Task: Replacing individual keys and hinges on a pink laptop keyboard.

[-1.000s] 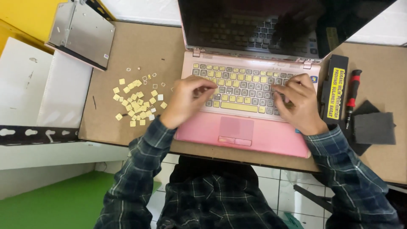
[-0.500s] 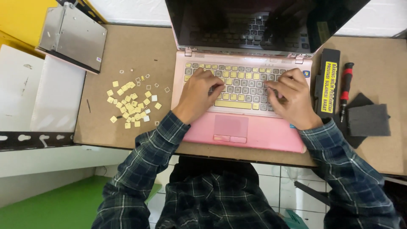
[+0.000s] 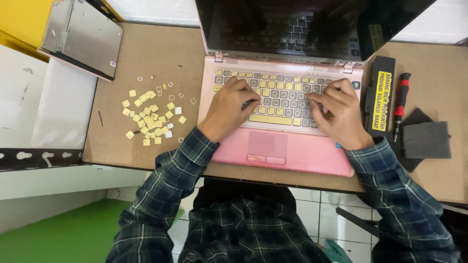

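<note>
Hands, left (image 3: 229,109) and right (image 3: 341,114), grip nothing, fingers on pink laptop (image 3: 287,151) keys; bare board both sides.

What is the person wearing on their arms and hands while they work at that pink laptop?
Both arms are covered by long sleeves of a dark plaid shirt, navy and green with thin pale lines, reaching the wrists. The left hand and right hand are bare: no gloves, and no rings or watch that I can see.

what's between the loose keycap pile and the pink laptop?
Head view: mostly bare brown board. One stray small keycap sits in the gap between the keycap pile and the pink laptop. The left hand rests on the keyboard, past that gap.
</note>
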